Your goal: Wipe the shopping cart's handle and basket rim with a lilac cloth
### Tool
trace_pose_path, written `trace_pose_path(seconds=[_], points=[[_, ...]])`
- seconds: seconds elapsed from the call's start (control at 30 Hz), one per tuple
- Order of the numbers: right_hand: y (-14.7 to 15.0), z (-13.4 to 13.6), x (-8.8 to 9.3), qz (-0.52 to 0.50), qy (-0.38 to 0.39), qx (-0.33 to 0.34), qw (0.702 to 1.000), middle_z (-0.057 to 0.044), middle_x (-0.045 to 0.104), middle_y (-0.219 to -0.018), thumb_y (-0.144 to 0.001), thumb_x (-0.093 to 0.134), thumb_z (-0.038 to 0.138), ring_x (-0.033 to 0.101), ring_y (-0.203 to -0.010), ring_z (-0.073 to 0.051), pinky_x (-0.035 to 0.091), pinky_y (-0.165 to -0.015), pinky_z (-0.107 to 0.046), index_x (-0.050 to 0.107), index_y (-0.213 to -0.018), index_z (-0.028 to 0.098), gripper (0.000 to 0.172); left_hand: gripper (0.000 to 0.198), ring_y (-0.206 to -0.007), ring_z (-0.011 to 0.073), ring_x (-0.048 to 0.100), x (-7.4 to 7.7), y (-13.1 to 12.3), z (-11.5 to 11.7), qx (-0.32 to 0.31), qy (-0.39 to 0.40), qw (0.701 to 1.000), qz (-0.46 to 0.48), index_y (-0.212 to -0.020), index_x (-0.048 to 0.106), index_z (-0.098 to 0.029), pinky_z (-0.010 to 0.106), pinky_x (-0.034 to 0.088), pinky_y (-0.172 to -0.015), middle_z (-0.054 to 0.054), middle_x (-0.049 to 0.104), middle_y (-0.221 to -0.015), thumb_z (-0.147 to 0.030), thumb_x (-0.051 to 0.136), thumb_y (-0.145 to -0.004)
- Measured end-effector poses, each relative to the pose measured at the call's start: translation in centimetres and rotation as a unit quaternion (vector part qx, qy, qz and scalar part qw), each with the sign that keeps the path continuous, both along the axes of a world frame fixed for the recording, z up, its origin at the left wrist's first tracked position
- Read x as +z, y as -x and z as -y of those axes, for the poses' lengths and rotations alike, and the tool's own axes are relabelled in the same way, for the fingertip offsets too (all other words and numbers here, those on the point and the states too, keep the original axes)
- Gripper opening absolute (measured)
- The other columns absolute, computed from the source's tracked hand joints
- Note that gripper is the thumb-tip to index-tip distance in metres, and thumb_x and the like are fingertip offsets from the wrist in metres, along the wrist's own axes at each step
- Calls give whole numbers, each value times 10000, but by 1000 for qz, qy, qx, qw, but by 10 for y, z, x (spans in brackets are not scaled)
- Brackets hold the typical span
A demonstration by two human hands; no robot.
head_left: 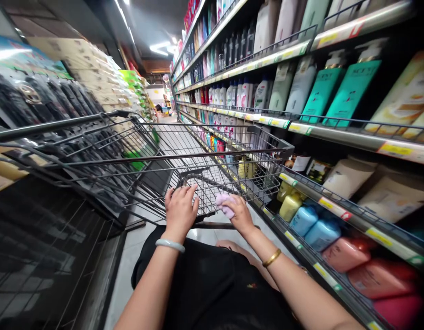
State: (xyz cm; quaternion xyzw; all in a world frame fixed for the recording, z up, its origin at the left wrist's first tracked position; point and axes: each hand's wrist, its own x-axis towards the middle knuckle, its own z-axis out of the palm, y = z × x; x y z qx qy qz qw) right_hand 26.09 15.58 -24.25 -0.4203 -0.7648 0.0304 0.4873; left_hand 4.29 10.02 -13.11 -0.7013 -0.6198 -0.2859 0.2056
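A dark wire shopping cart [198, 158] stands right in front of me, with the bare grid of its basket showing. My left hand [180, 206] lies against the near wires, palm down, its fingers stretched out and slightly apart. In my right hand [239, 214] a crumpled lilac cloth [225, 205] is bunched between closed fingers, close to the cart's near wires on the right. Whether that hand touches the wires I cannot tell. A pale bangle circles my left wrist and a gold one my right.
Tall shelves [335, 133] of bottles run along the right, with teal pump bottles [351, 91] at mid height and blue bottles [322, 233] low down. Packaged goods hang on a rack [60, 98] at left, beside a dark glossy panel [43, 247]. A tiled aisle floor [179, 137] leads ahead.
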Motion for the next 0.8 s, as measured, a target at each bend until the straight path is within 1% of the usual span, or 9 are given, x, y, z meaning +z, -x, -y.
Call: trace_pose_path(seconds=[0.13,0.2,0.27,0.37,0.43,0.5,0.67,0.73,0.8], points=[[0,-3,48,-57,-38,-6,998,-64,607,-1274,-879,651,218,562,-1147,-262,518,-992,-438,766,-1090,330,265,367,-1186,262,598,-17,-2,-6,5,6,1000,-14,-1298,640,-246,491,226,-1227,73,689,-1240,-292,501,-961],[-2,-6,61,-66,-58,-5,996,-61,597,-1302,-891,637,228,555,-1171,-265,501,-1019,-444,761,-1115,330,276,372,-1202,263,589,-22,-3,-7,11,-4,1000,-10,-1302,638,-238,483,220,-1236,77,681,-1260,-286,487,-966],[-5,-7,52,-53,-60,-3,997,-66,604,-1294,-892,639,237,559,-1160,-267,507,-1009,-444,772,-1084,320,248,395,-1242,278,568,-28,-3,-7,20,-16,1000,-5,-1331,622,-237,513,181,-1250,85,665,-1301,-276,490,-961],[-13,-2,13,-28,-29,-2,999,-78,633,-1228,-867,658,225,584,-1101,-262,541,-939,-432,788,-993,301,196,428,-1296,299,538,-35,-4,-5,40,-30,999,13,-1363,599,-266,596,82,-1252,79,652,-1338,-245,501,-947],[-19,0,-6,-51,-10,-10,999,-76,645,-1164,-832,664,196,608,-1049,-252,558,-894,-427,783,-942,288,186,441,-1304,299,534,-38,-3,-5,39,-30,999,17,-1371,591,-282,612,68,-1249,69,656,-1334,-228,500,-943],[-24,0,-4,-95,-15,-23,995,-76,637,-1151,-808,649,176,610,-1057,-253,554,-902,-440,771,-952,280,215,447,-1299,293,538,-40,-1,-5,27,-28,999,11,-1377,586,-279,598,93,-1252,65,659,-1327,-218,496,-943],[-32,-12,46,-155,-82,-30,984,-84,586,-1206,-781,652,191,573,-1160,-266,490,-1023,-495,742,-1046,276,293,447,-1280,288,546,-42,-4,-6,21,-41,999,19,-1369,594,-260,597,103,-1255,67,660,-1315,-199,510,-934],[-36,-15,42,-144,-86,-22,986,-89,582,-1198,-769,655,199,580,-1151,-268,494,-1017,-494,743,-1032,266,284,452,-1286,292,542,-42,-6,-4,14,-41,999,31,-1369,592,-258,603,110,-1254,69,658,-1315,-198,531,-926],[-40,-14,21,-136,-70,-21,988,-95,589,-1185,-755,648,203,600,-1113,-271,520,-972,-488,746,-984,251,253,458,-1280,277,551,-38,-4,0,-16,-28,998,51,-1372,583,-279,596,139,-1252,56,660,-1307,-200,550,-922]])
